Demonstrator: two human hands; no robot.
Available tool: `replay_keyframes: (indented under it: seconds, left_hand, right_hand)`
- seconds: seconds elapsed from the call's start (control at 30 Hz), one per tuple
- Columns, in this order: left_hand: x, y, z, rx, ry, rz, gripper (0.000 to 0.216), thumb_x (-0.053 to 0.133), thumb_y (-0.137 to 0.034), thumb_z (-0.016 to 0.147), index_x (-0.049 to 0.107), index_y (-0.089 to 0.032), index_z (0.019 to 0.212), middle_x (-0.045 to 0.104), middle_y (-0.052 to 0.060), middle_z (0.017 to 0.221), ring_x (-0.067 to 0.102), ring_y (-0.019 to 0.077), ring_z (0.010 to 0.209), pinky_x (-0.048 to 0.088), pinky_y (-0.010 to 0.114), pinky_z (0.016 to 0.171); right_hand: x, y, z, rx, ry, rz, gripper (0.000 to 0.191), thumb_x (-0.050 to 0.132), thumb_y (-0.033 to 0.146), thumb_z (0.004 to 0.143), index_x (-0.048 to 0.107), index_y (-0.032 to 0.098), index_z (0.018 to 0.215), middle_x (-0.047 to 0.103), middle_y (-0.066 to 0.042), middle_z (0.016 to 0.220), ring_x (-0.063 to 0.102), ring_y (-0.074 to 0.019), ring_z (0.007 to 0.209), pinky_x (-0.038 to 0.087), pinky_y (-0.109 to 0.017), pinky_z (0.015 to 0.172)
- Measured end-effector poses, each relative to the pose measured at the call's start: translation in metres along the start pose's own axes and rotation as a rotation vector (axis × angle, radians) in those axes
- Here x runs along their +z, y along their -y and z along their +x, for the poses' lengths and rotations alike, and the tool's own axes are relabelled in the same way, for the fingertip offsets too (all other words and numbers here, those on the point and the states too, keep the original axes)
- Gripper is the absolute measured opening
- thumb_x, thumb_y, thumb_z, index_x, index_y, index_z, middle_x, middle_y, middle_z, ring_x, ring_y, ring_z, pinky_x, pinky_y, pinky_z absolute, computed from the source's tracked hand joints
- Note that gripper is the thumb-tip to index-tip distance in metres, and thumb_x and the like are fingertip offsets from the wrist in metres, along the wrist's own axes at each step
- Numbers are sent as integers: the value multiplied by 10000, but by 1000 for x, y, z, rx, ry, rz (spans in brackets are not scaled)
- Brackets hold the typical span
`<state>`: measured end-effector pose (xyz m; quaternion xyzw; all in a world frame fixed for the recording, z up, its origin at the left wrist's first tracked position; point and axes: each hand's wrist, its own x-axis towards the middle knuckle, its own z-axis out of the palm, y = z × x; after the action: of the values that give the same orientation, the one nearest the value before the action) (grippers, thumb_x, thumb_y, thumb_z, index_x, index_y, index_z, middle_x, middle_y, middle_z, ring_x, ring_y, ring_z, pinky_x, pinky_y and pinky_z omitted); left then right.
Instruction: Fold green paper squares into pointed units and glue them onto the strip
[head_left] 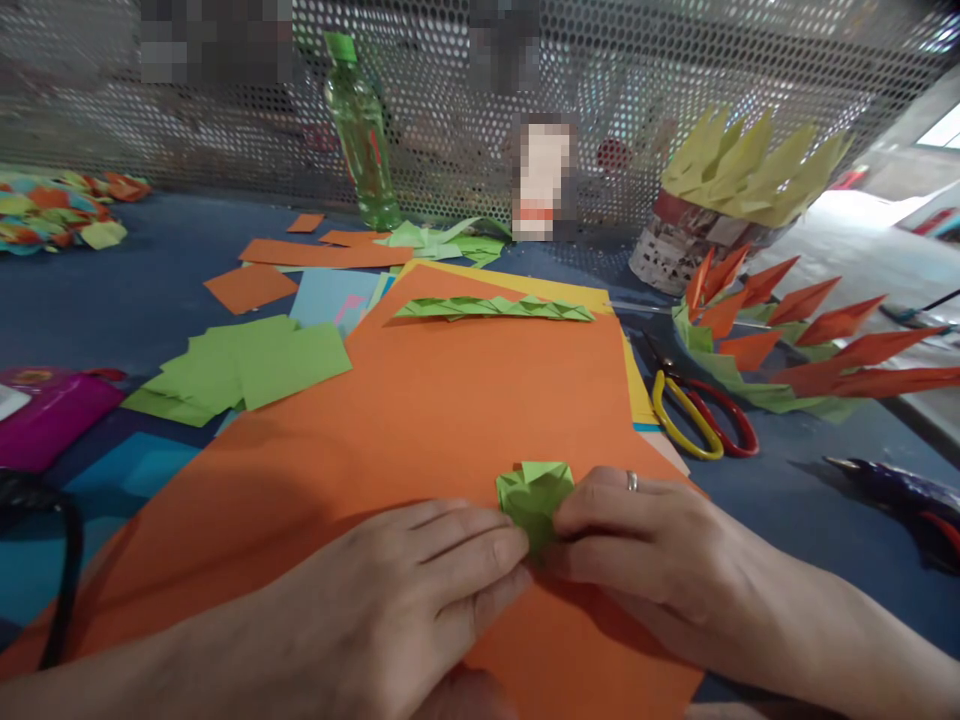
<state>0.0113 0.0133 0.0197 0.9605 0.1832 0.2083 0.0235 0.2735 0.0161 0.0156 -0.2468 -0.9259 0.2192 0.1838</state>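
Observation:
A small folded piece of green paper (pixel 534 505) is between my two hands, above a large orange sheet (pixel 480 400). My left hand (pixel 420 590) pinches its lower left side, the fingertips pressed together. From the right, my right hand (pixel 652 550), with a ring on one finger, grips the other edge between thumb and fingers. Both thumbs are partly hidden. Farther up the orange sheet lies a folded green paper strip (pixel 495 309) with a zigzag edge. Left of the sheet is a loose pile of green paper squares (pixel 247 365).
Scissors (pixel 701 415) with yellow and red handles lie right of the sheet, near a ring of orange and green folded points (pixel 795 340). A papered pot with yellow points (pixel 727 200), a green bottle (pixel 364 150) and a perforated metal screen (pixel 450 110) stand behind. A pen-like tool (pixel 900 490) lies right.

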Motion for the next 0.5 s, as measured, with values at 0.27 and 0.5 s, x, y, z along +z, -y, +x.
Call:
replay_keyframes:
  seconds: [0.27, 0.5]
  left_hand:
    - [4, -2, 0, 14, 80, -28, 435, 363, -366, 1123, 717, -118, 1167, 746, 76, 1217, 694, 207, 1036, 522, 285, 957]
    - [3, -2, -1, 24, 37, -18, 470, 347, -359, 1127, 756, -141, 1052, 759, 63, 1182, 675, 183, 1050, 472, 239, 1031]
  right_hand:
    - [-1, 4, -3, -18, 20, -58, 346, 405, 9, 958, 737, 101, 979, 646, -90, 952, 571, -177, 818, 515, -302, 746]
    - [0, 4, -3, -38, -14, -141, 390, 351, -5, 960, 702, 85, 815, 632, -122, 879, 549, -192, 775, 506, -324, 692]
